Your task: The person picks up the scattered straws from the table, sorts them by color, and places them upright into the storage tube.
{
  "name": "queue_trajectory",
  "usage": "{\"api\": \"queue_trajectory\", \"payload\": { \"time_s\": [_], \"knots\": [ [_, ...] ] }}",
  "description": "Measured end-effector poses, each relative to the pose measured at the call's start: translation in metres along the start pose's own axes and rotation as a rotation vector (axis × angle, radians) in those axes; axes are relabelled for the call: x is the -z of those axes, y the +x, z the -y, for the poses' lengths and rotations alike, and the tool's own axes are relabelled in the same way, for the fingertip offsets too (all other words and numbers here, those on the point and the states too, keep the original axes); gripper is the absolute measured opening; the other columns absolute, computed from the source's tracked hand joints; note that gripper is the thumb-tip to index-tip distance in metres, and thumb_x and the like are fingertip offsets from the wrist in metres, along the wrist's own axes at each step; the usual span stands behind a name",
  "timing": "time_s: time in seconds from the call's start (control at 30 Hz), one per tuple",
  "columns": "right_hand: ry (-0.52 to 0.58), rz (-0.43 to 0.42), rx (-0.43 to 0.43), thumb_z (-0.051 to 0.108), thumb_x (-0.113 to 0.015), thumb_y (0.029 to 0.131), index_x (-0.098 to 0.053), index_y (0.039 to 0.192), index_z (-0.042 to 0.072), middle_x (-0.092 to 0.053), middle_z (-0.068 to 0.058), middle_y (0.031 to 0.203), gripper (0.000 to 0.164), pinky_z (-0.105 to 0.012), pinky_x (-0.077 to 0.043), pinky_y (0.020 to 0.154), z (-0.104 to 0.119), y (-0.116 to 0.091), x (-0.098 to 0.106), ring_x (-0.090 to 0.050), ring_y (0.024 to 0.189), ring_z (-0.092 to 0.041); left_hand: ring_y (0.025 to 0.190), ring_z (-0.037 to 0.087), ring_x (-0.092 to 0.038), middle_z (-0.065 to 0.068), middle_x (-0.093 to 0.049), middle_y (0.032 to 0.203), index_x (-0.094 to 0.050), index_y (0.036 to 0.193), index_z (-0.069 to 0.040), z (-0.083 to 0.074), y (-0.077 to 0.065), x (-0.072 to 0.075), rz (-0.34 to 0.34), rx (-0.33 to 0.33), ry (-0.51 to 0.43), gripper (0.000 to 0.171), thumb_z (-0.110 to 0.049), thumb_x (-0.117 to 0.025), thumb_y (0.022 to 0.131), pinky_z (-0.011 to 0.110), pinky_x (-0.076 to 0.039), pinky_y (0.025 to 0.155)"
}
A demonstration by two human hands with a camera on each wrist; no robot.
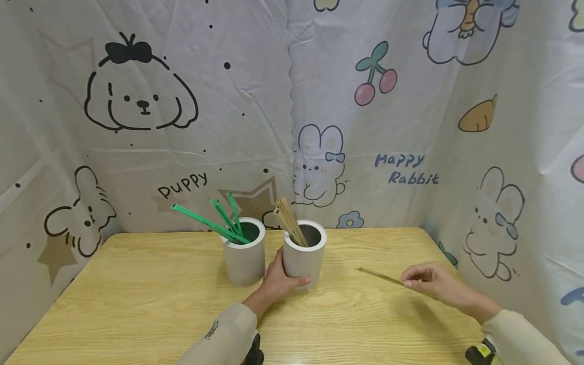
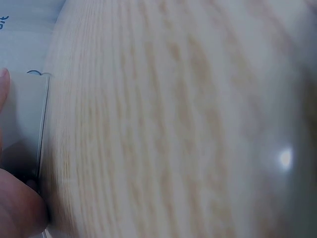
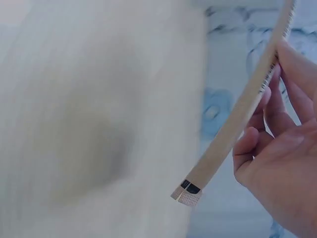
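In the head view my left hand (image 1: 279, 280) grips the lower side of a pale cylindrical holder (image 1: 304, 266), thumb across its front. Several thin tan sticks (image 1: 291, 223) lean in that holder towards its left rim. My right hand (image 1: 435, 285), off to the right above the table, pinches one slim tan paper-wrapped stick (image 3: 237, 114) between thumb and fingertips. This stick bears small dark print along its side and a black mark at one end. In the left wrist view only part of the holder (image 2: 25, 119) and some fingers (image 2: 20, 206) show.
A second pale holder (image 1: 245, 263) stands just left of the first, with several green sticks (image 1: 205, 221) jutting out to the left. The wooden table (image 1: 150, 299) ends at a printed cloth (image 1: 255, 101) hung behind and at both sides.
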State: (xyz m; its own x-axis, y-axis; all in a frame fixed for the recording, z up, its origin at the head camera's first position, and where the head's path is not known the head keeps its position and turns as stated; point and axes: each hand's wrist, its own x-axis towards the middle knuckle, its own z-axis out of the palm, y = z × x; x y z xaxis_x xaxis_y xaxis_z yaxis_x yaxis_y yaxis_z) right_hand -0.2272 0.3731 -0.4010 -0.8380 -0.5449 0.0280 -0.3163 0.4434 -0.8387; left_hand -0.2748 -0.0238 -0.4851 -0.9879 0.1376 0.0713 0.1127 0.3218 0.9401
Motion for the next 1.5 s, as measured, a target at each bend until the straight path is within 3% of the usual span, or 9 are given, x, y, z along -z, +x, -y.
{"api": "queue_trajectory", "payload": {
  "time_s": [0.13,0.3,0.43,0.57,0.83,1.0,1.13,1.27,1.5],
  "knots": [
    [0.045,-0.106,-0.051,0.018,-0.056,0.104,-0.067,0.117,0.002,-0.068,0.016,0.108,0.023,-0.019,-0.051,0.087,0.038,0.034,-0.005,-0.062,0.100,0.000,0.139,0.039,-0.046,0.017,-0.048,0.152,-0.024,0.159,-0.011,0.000,-0.002,0.001,0.005,-0.006,-0.012,0.110,-0.026,-0.091,0.074,0.061,-0.032,0.117],
    [0.322,-0.189,0.091,0.011,-0.054,0.105,-0.071,0.107,0.021,-0.070,0.016,0.101,0.019,-0.016,-0.049,0.089,0.083,0.084,-0.010,-0.062,0.096,-0.001,0.139,0.039,-0.047,0.017,-0.048,0.152,-0.025,0.159,-0.011,-0.001,-0.002,0.000,0.004,0.003,-0.010,0.109,-0.025,-0.092,0.074,0.061,-0.031,0.117],
    [0.561,-0.229,0.169,0.007,-0.053,0.104,-0.072,0.100,0.022,-0.070,0.011,0.092,0.025,-0.019,-0.049,0.081,0.118,0.122,-0.014,-0.058,0.083,-0.004,0.138,0.039,-0.047,0.017,-0.050,0.151,-0.026,0.159,-0.011,-0.002,-0.001,0.000,-0.004,0.010,0.002,0.109,-0.025,-0.092,0.073,0.061,-0.031,0.117],
    [0.658,-0.294,0.163,0.008,-0.053,0.104,-0.072,0.096,0.023,-0.070,0.010,0.091,0.026,-0.021,-0.046,0.080,0.143,0.150,-0.022,-0.055,0.082,-0.007,0.138,0.038,-0.048,0.017,-0.050,0.151,-0.026,0.158,-0.010,-0.002,-0.001,0.001,0.000,0.002,-0.008,0.109,-0.024,-0.092,0.073,0.060,-0.033,0.116],
    [0.651,-0.335,0.147,0.001,-0.050,0.104,-0.071,0.089,0.026,-0.069,0.013,0.084,0.036,-0.019,-0.047,0.077,0.146,0.185,-0.049,-0.057,0.078,-0.005,0.138,0.038,-0.048,0.017,-0.049,0.151,-0.026,0.159,-0.011,-0.001,0.001,0.001,0.004,0.008,-0.005,0.109,-0.026,-0.092,0.074,0.059,-0.034,0.116],
    [0.557,-0.338,0.080,0.006,-0.054,0.104,-0.068,0.094,0.023,-0.069,0.014,0.087,0.024,-0.020,-0.048,0.080,0.129,0.196,-0.066,-0.059,0.082,-0.004,0.137,0.038,-0.048,0.017,-0.049,0.151,-0.025,0.159,-0.011,-0.001,0.001,0.002,0.007,0.013,-0.006,0.109,-0.027,-0.092,0.074,0.059,-0.035,0.116],
    [0.422,-0.330,0.023,0.012,-0.057,0.103,-0.066,0.107,0.012,-0.068,0.015,0.090,0.010,-0.029,-0.048,0.093,0.115,0.197,-0.074,-0.062,0.089,-0.005,0.136,0.038,-0.049,0.018,-0.049,0.151,-0.025,0.158,-0.009,-0.001,-0.001,0.001,0.011,0.003,-0.006,0.108,-0.025,-0.091,0.074,0.060,-0.036,0.114],
    [0.353,-0.314,0.001,0.014,-0.059,0.103,-0.064,0.116,0.002,-0.067,0.015,0.090,0.019,-0.038,-0.044,0.100,0.106,0.196,-0.078,-0.062,0.092,-0.006,0.136,0.039,-0.049,0.019,-0.049,0.151,-0.025,0.158,-0.009,-0.001,-0.001,0.001,0.009,0.000,0.000,0.109,-0.026,-0.092,0.074,0.061,-0.035,0.115],
    [0.282,-0.303,-0.016,0.012,-0.061,0.101,-0.064,0.118,-0.004,-0.067,0.015,0.091,0.023,-0.031,-0.049,0.093,0.094,0.196,-0.082,-0.061,0.091,-0.005,0.137,0.039,-0.049,0.018,-0.050,0.150,-0.025,0.158,-0.009,0.000,0.001,0.001,0.009,-0.002,0.007,0.108,-0.026,-0.091,0.074,0.061,-0.033,0.115]
  ]
}}
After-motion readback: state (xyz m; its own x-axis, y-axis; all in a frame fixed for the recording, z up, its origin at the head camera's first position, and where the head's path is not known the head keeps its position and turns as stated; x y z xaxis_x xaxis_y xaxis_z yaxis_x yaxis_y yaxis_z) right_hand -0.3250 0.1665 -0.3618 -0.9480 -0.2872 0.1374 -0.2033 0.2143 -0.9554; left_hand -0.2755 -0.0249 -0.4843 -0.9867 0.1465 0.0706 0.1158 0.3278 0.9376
